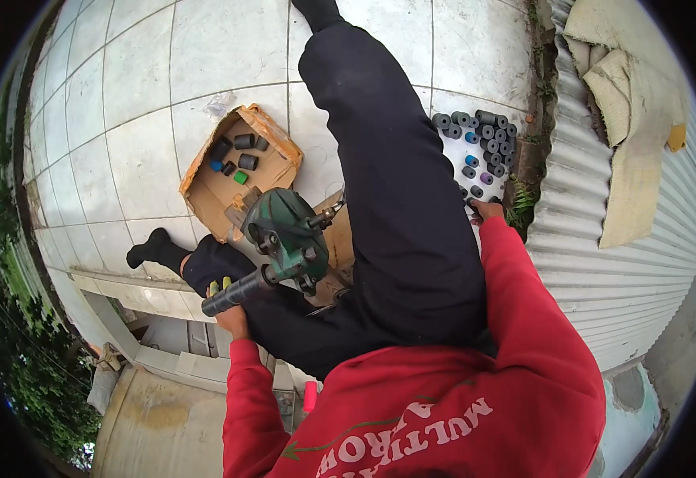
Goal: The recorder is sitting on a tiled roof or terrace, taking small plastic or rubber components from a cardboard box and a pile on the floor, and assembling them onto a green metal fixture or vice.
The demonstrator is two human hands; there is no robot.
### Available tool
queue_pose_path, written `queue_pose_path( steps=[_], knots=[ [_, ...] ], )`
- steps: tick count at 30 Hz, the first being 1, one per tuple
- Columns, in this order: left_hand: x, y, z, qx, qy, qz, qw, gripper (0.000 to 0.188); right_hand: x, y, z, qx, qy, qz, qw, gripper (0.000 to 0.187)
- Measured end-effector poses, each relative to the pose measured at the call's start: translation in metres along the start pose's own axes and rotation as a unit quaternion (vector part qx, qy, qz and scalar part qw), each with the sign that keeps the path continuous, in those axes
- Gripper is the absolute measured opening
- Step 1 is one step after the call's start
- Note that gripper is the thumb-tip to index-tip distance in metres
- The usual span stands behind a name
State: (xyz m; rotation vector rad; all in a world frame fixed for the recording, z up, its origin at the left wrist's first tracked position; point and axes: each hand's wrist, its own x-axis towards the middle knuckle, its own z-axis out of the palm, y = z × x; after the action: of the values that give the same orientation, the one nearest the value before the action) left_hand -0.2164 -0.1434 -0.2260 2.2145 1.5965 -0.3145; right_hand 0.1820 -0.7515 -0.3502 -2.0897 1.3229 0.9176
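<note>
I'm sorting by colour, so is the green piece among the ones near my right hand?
No, the green piece lies in the cardboard box, apart from the pieces near your right hand.

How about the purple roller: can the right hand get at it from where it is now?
Probably yes. The right hand is down near the purple roller, and nothing seems to cover it; a dark roller lies close by but appears to leave room.
</note>
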Motion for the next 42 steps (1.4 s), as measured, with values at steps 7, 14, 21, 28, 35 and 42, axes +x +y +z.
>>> queue_pose_path(
  steps=[7, 14, 21, 28, 35, 42],
  knots=[
    [-0.002, 0.013, -0.001, 0.01, 0.086, -0.087, 0.992, 0.047, -0.047, -0.023, -0.051, -0.039, 0.039, -0.199, 0.978, 0.038],
    [-0.018, 0.035, -0.009, -0.038, 0.152, -0.028, 0.987, 0.044, -0.268, -0.235, -0.1, 0.113, 0.06, -0.526, 0.841, 0.051],
    [-0.014, 0.033, -0.012, -0.082, 0.176, -0.041, 0.98, 0.041, -0.413, -0.294, 0.036, -0.341, -0.043, -0.719, 0.605, 0.041],
    [-0.013, 0.027, -0.018, -0.125, 0.198, -0.042, 0.971, 0.034, -0.371, -0.287, 0.19, -0.459, -0.028, -0.776, 0.433, 0.037],
    [-0.004, 0.018, -0.018, -0.19, 0.178, -0.076, 0.963, 0.031, -0.377, -0.304, 0.23, -0.518, -0.062, -0.739, 0.426, 0.038],
    [0.005, 0.01, -0.01, -0.121, 0.175, -0.063, 0.975, 0.033, -0.328, -0.303, 0.216, -0.531, -0.036, -0.706, 0.468, 0.037]
  ],
)
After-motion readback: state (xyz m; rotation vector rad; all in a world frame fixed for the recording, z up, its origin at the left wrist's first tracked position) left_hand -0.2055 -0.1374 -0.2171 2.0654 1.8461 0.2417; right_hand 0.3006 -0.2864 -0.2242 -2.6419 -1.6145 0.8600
